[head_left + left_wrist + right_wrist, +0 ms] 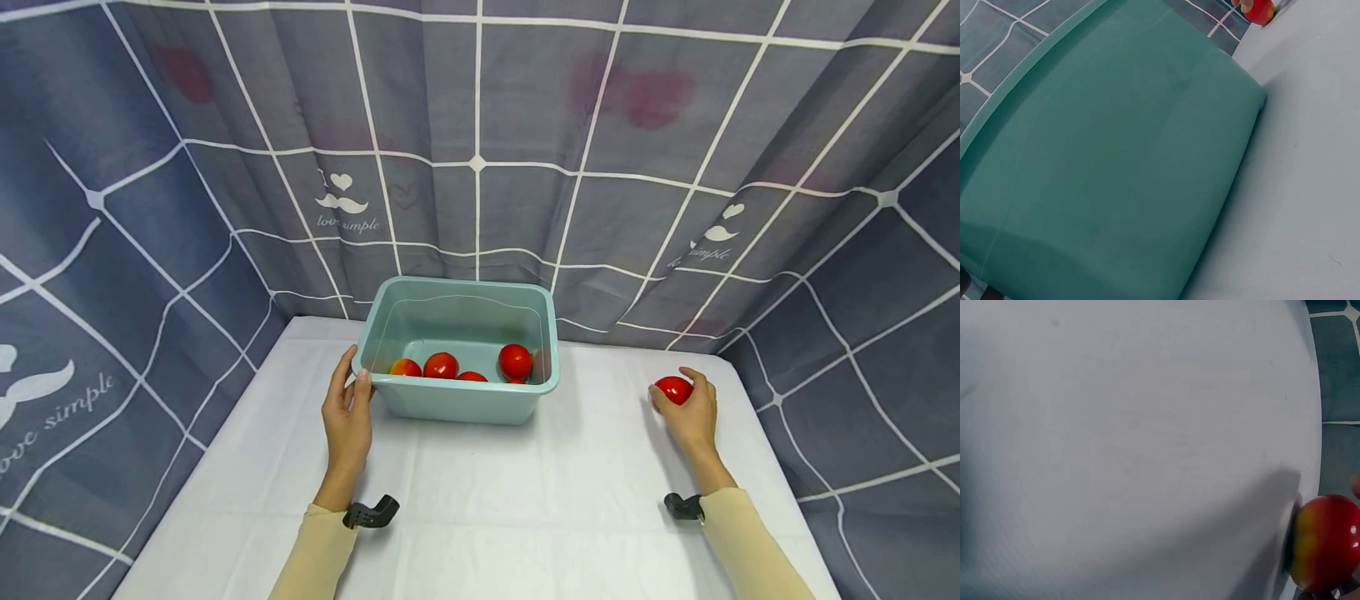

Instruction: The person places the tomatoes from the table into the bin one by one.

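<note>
A pale green plastic bin (pixel 457 402) stands at the back of the white table, several red apples (pixel 441 365) lying in it along the near wall and at the right. At its front left corner my left hand (pixel 348 425) holds the rim, fingers along the left side and thumb at the front. The bin's outer wall (pixel 1116 150) fills much of the left wrist view. Over on the right, my right hand (pixel 692 417) grips one glossy apple (pixel 674 389) between thumb and fingers, low over the tabletop. That apple (pixel 1325 544) shows a yellow patch in the right wrist view.
A white cloth (pixel 525 508) covers the table. Dark grey checked curtains (pixel 517 108) hang behind it and on both sides, close to the table edges. The table's right edge (pixel 757 442) runs near my right hand.
</note>
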The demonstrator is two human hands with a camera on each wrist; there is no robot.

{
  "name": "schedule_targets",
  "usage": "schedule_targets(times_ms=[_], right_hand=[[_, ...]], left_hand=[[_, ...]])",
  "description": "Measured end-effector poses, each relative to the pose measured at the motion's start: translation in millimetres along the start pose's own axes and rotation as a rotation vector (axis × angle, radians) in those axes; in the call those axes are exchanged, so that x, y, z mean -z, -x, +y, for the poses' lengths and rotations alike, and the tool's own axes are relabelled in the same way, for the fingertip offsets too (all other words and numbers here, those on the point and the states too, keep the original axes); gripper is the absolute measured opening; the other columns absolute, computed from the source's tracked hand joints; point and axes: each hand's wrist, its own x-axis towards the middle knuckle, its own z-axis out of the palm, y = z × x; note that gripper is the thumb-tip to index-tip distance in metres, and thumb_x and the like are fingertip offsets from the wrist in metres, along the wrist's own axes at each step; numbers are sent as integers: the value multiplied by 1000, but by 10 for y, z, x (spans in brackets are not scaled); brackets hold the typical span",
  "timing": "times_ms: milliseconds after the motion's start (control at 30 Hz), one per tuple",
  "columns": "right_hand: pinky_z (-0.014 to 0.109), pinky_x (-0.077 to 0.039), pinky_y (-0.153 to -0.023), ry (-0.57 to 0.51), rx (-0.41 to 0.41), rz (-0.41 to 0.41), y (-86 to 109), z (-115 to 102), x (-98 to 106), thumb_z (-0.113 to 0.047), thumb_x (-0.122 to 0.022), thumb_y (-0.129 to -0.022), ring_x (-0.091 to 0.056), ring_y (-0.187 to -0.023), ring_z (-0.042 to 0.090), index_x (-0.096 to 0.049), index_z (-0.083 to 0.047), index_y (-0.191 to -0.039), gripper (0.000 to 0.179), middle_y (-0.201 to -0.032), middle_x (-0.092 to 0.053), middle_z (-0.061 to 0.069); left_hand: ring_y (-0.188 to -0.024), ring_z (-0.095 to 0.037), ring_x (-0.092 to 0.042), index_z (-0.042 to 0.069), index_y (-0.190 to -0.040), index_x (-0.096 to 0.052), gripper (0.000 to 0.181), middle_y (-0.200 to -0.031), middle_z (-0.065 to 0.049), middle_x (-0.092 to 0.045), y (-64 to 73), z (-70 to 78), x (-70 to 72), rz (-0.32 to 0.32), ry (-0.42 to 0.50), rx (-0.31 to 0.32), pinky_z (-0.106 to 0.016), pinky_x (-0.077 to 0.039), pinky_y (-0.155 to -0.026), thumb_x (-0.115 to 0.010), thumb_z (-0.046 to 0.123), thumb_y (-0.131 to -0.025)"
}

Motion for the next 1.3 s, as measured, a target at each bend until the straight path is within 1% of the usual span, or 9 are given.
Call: schedule_targets(times_ms=[167,267,433,600,800,1033,1100,1200,1300], right_hand=[[74,-41,-124,8,-6,-2,10,67,-44,-16,-73,-97,-43,-145,52,-46,2,-154,66,-155,-43,33],[74,-41,-124,12,-15,4,9,90,-57,-17,-73,-97,-44,-145,52,-46,0,-155,66,-155,-43,33],[74,-41,-123,18,-28,8,-10,106,-53,-18,-73,-98,-45,-145,52,-46,-1,-156,66,-156,-43,32],[74,-41,-123,19,-31,11,-7,97,-46,-19,-74,-97,-44,-145,52,-46,-2,-156,67,-156,-44,31],[74,-43,-122,3,-6,35,-7,12,-13,-22,-74,-98,-47,-144,51,-48,-5,-156,66,-154,-47,30],[71,-48,-118,-65,45,88,-12,-178,51,-26,-76,-97,-51,-140,46,-53,-6,-152,63,-150,-54,27],[66,-51,-116,-81,67,109,-12,-250,59,-28,-77,-97,-52,-137,42,-55,-7,-150,62,-148,-56,24],[45,-54,-107,-110,119,152,-20,-367,60,-28,-80,-95,-55,-130,32,-59,-8,-147,59,-143,-60,20],[25,-46,-95,-130,178,178,-21,-507,68,-27,-82,-93,-55,-122,24,-61,-8,-145,59,-141,-62,17]], left_hand=[[-146,-34,-56,23,-163,-49,50,-163,-3,-50,4,1,2,-4,10,3,-19,-56,-109,-56,23,-114],[-146,-34,-56,23,-164,-48,50,-161,-5,-51,1,5,-1,-7,9,4,-16,-56,-108,-56,23,-114],[-145,-31,-57,28,-163,-49,50,-159,-6,-51,-4,6,-13,-9,7,5,-14,-56,-106,-56,23,-114],[-145,-32,-57,27,-163,-49,50,-164,-2,-50,-10,8,-14,-11,3,0,-16,-56,-107,-56,22,-114],[-144,-29,-58,23,-163,-49,50,-165,-2,-49,-13,10,-4,-6,5,0,-16,-56,-107,-56,21,-114],[-141,-22,-60,24,-163,-49,50,-166,-1,-49,-15,21,0,-7,-5,-3,-17,-57,-106,-57,22,-114],[-141,-24,-60,24,-163,-49,50,-166,-1,-49,-15,21,1,-9,-7,-7,-19,-57,-107,-57,22,-114],[-141,-27,-60,24,-163,-50,50,-166,-1,-49,-14,20,3,-10,-6,-10,-18,-57,-107,-57,22,-114],[-142,-30,-59,26,-162,-50,50,-166,-1,-49,-10,16,3,-8,2,-8,-16,-57,-106,-57,21,-113]])
